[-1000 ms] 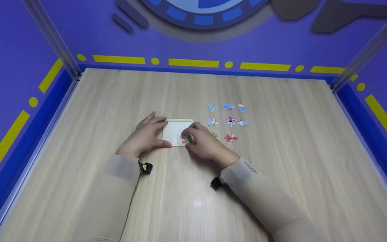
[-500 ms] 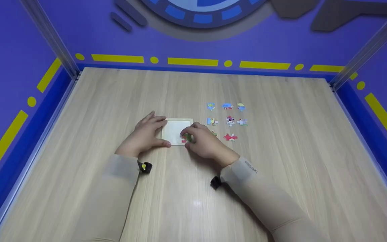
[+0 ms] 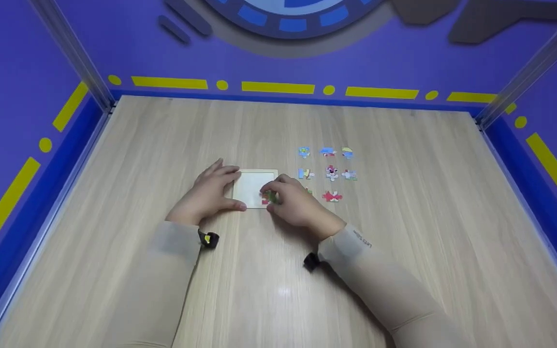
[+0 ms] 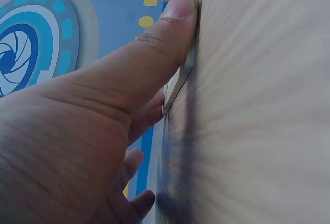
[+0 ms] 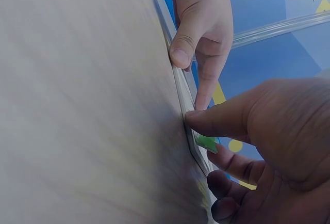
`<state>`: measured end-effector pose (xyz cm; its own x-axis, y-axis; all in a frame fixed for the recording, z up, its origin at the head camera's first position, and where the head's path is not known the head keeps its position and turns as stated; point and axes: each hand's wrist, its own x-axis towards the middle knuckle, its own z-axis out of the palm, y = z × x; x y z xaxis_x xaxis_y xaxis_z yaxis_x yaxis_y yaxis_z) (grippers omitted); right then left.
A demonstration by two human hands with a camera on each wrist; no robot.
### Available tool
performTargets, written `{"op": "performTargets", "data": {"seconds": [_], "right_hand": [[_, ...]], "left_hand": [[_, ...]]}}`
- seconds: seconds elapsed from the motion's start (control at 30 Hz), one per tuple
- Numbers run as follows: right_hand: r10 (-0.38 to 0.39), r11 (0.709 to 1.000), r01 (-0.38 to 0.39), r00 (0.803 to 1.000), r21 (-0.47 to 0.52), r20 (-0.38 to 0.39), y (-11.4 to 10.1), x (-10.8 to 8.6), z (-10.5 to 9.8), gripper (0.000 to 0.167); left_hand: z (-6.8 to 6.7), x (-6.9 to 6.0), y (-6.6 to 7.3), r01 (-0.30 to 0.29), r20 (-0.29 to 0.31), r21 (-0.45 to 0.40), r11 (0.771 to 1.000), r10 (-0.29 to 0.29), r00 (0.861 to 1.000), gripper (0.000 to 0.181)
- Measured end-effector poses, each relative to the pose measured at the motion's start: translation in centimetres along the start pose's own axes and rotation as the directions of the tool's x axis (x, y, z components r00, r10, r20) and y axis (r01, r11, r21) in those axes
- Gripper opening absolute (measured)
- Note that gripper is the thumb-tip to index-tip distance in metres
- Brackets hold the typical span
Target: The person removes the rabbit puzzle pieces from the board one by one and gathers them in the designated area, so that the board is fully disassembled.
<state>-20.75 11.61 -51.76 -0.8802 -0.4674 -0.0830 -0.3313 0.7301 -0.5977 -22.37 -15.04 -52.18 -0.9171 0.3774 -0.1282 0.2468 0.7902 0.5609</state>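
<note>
In the head view a shallow wooden puzzle tray (image 3: 252, 186) with a pale bare base lies on the table. My left hand (image 3: 208, 191) holds its left side, thumb at the near edge and fingers at the far corner. At the near right corner my right hand (image 3: 294, 200) pinches a red and green puzzle piece (image 3: 265, 197) over the tray. Fingers hide part of that piece. The right wrist view shows the piece's green part (image 5: 207, 142) tilted between thumb and fingers, with the thumb against the tray rim (image 5: 183, 92). The left thumb (image 4: 180, 7) presses the rim in the left wrist view.
Several loose puzzle pieces lie in rows right of the tray, among them a red one (image 3: 332, 196), one with an animal face (image 3: 331, 173) and a blue one (image 3: 304, 152). Another (image 3: 309, 190) is partly behind my right hand. Purple-blue walls (image 3: 172, 63) enclose the table (image 3: 404, 193).
Both hands stay in place at the tray, and the piece remains at its near right corner. Only the head view shifts very slightly.
</note>
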Motion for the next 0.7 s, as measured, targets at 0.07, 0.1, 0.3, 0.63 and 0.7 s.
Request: {"op": "performTargets", "data": {"seconds": [0.07,0.1,0.3,0.63,0.7], "right_hand": [[-0.002,1.0,0.002,1.0,0.001,-0.003,0.02,-0.01,-0.03,0.04],[-0.004,1.0,0.004,1.0,0.002,-0.007,0.04,-0.01,-0.04,0.04],[-0.006,1.0,0.007,1.0,0.01,-0.009,0.1,0.03,-0.14,0.039],[0.025,0.999,-0.025,1.0,0.025,0.004,0.2,0.23,-0.2,0.043],[0.027,0.999,-0.027,1.0,0.031,0.003,0.28,0.28,-0.17,0.043]], "left_hand": [[0.0,0.03,0.02,-0.001,0.0,0.0,1.0,0.001,1.0,0.105],[0.0,0.04,0.04,-0.002,-0.001,-0.001,1.0,0.002,1.0,0.104],[-0.04,0.04,0.11,0.003,0.003,-0.003,1.0,-0.003,1.0,0.103],[-0.14,-0.09,0.3,-0.003,0.01,0.007,1.0,0.003,1.0,0.101],[-0.11,-0.06,0.28,-0.005,0.008,0.011,1.0,0.005,1.0,0.101]]}}
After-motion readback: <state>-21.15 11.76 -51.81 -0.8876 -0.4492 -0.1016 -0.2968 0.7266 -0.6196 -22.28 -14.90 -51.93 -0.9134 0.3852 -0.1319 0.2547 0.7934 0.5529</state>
